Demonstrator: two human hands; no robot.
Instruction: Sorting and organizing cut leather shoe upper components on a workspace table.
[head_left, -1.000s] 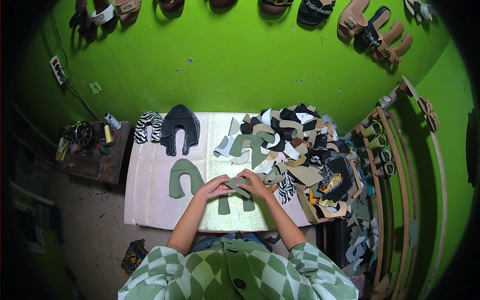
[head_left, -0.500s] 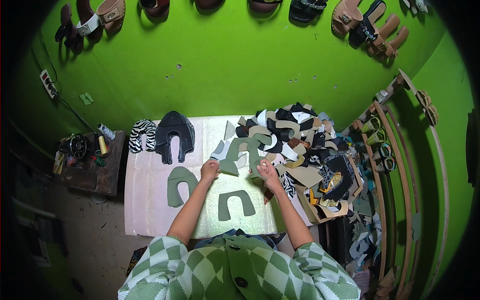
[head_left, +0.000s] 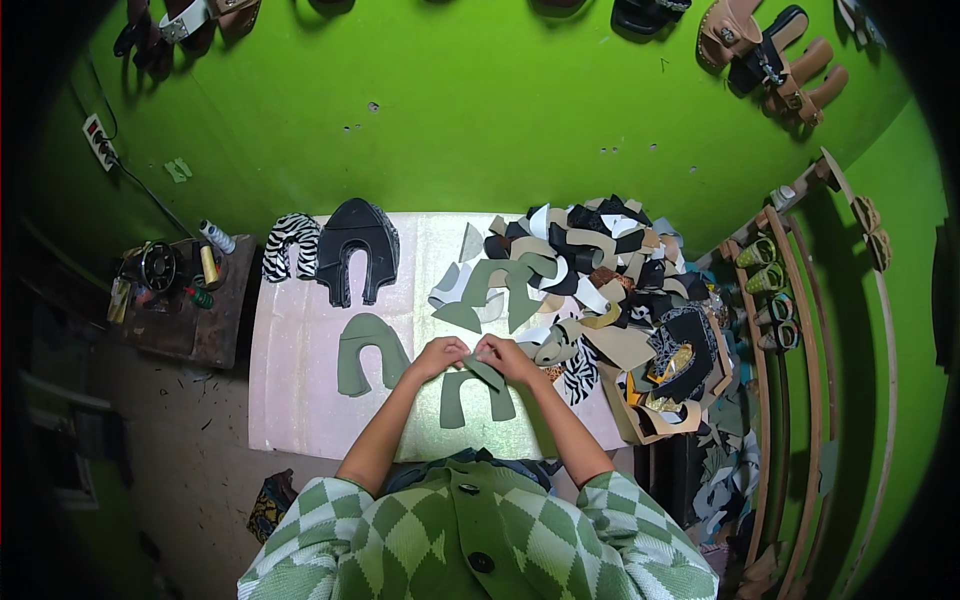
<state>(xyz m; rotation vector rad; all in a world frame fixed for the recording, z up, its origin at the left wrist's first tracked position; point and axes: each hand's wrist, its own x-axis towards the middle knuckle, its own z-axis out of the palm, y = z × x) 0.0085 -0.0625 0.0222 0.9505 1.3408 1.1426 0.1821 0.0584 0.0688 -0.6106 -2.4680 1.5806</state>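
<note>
A small curved green shoe-upper piece [head_left: 486, 374] is pinched in my right hand [head_left: 510, 358], above the table. Close beside it, my left hand [head_left: 440, 355] has its fingers closed at the same spot; what they grip, if anything, is hidden. Beneath the hands lies a green U-shaped piece [head_left: 453, 406], partly covered by the held piece. To the left sits a stack of green U-shaped pieces [head_left: 363, 342]. Just beyond my hands are a curved green offcut [head_left: 456, 319] and a larger green arched piece [head_left: 487, 275].
A heap of mixed scraps [head_left: 600, 250] covers the table's right side, with a cardboard box [head_left: 645, 430] of scraps nearer me. Zebra-print [head_left: 292, 240] and black U-shaped pieces [head_left: 358, 235] lie far left. A wooden rack [head_left: 785, 400] stands right; a small table [head_left: 215, 330] with thread stands left.
My hands have drawn together from apart and now meet over the near green U-shaped piece. The left hand has left the curved green offcut. The view has shifted slightly.
</note>
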